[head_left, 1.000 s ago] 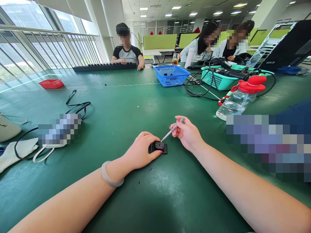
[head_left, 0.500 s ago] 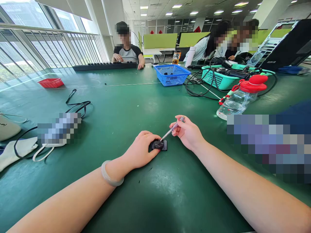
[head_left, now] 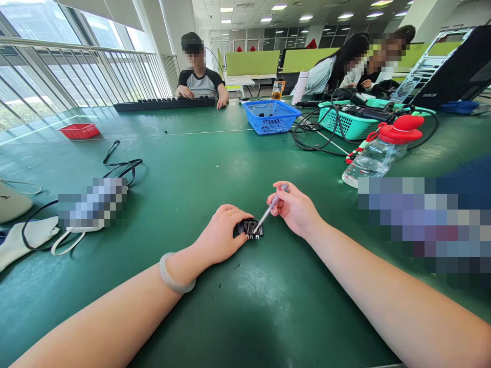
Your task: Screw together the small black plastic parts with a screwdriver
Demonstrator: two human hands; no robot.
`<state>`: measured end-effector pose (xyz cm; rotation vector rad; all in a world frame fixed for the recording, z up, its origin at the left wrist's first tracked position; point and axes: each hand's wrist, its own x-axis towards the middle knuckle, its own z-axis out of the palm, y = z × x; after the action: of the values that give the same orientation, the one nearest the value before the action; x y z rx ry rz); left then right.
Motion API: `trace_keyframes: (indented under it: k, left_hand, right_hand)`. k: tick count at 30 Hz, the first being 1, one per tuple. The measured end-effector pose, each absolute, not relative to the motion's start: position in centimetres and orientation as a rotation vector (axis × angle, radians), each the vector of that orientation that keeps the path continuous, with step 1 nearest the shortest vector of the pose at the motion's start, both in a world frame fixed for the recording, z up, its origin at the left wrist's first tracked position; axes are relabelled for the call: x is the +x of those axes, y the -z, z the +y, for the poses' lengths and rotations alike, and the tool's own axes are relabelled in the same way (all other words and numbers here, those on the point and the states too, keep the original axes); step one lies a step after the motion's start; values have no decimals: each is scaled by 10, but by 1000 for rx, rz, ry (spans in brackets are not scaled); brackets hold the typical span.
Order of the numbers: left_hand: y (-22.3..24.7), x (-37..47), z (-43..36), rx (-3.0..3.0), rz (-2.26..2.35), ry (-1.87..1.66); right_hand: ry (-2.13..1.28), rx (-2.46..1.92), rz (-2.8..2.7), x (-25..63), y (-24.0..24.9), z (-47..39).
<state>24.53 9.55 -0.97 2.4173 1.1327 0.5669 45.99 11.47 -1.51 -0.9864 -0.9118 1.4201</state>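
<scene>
Black part (head_left: 251, 228), slim tool (head_left: 264, 217), beige item (head_left: 15, 208), unreadable mark (head_left: 8, 198)

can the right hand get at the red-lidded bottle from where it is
Probably yes: only green tabletop shows between the right hand and the bottle, though the hand holds a slim clear tool.

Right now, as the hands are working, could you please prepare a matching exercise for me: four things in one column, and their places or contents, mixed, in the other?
Things
1. slim clear tool
2. small black part
3. blue basket
4. red tray

Places or contents
A. small dark pieces inside
B. between thumb and fingers of the left hand
C. toward the far left corner of the green table
D. in the fingers of the right hand

Pairs: 1-D, 2-B, 3-A, 4-C
</scene>
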Motion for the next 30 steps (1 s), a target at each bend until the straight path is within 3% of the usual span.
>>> trace_keyframes:
  k: [25, 30]
  left_hand:
    - [10, 244, 94, 2474, 1079, -489]
    - [8, 245, 94, 2507, 1079, -489]
  right_hand:
    - [-571, -776, -1675, 446, 6, 83]
    - [-444, -862, -1565, 448, 7, 83]
